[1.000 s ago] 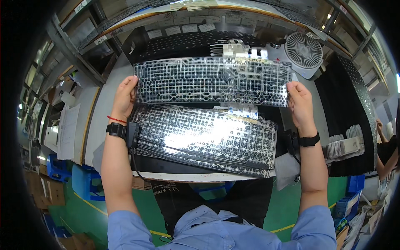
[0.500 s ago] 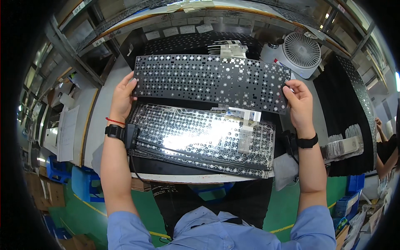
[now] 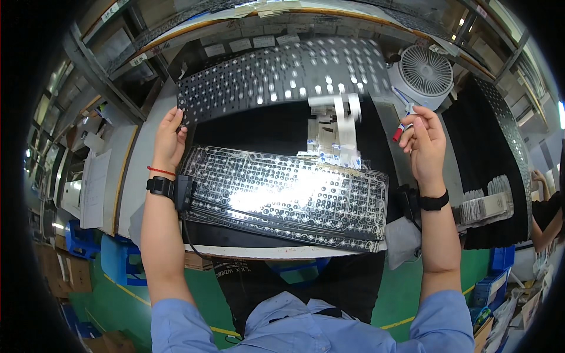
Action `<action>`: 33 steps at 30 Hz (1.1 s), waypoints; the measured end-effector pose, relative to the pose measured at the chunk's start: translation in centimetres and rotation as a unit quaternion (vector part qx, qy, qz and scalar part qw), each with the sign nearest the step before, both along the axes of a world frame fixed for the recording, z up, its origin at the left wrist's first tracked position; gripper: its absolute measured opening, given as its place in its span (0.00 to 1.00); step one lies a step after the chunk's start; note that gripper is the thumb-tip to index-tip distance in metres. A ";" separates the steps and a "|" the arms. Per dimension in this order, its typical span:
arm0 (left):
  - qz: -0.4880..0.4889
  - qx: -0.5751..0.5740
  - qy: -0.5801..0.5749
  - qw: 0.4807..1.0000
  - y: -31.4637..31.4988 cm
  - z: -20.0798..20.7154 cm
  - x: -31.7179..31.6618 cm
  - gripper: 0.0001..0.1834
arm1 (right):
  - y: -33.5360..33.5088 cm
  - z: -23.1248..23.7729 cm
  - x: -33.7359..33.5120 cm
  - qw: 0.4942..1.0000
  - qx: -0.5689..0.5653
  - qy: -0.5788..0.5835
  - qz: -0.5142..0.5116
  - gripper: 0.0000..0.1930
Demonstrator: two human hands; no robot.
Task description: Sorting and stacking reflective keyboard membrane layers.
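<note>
My left hand (image 3: 170, 138) pinches the left end of a black perforated keyboard sheet (image 3: 235, 82) dotted with silvery spots. The sheet slants up and away from me, its right part smeared by motion. My right hand (image 3: 425, 141) is off the sheet, fingers loosely curled and apart. Close by its fingertips is a red-capped marker (image 3: 398, 134); contact between them cannot be made out. Nearer me lies a stack of clear, keyboard-shaped circuit sheets (image 3: 282, 188), with glare over its middle. Pale ribbon tails (image 3: 335, 138) rise behind the stack, partly blurred.
A white round fan (image 3: 426, 70) stands at the back right. Black material (image 3: 482, 141) and bundled pale strips (image 3: 485, 206) are on the right. Metal shelving (image 3: 100, 65) borders the left. Black devices with cables sit by both wrists. Another person's arm (image 3: 547, 223) shows far right.
My right hand has let go of the black sheet. The sheet's right end has swung up and away, while my left hand keeps its end. The ribbon tails and red-capped marker are now uncovered.
</note>
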State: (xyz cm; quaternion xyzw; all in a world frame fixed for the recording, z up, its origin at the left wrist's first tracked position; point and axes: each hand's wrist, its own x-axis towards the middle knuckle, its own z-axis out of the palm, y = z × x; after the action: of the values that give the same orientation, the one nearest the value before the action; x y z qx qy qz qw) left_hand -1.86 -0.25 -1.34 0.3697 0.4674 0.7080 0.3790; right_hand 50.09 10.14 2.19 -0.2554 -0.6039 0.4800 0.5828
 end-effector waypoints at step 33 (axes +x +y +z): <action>-0.031 -0.042 0.028 0.998 -0.2 0.8 1.6 0.19 | -1.4 1.0 0.2 0.833 -0.036 -0.502 0.230 0.32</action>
State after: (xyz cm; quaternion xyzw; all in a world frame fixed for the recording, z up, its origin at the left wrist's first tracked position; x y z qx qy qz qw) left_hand -0.25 -0.47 -0.52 0.3873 0.4951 0.6651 0.4031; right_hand 50.33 8.72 3.23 -0.3357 -0.8373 0.4270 0.0628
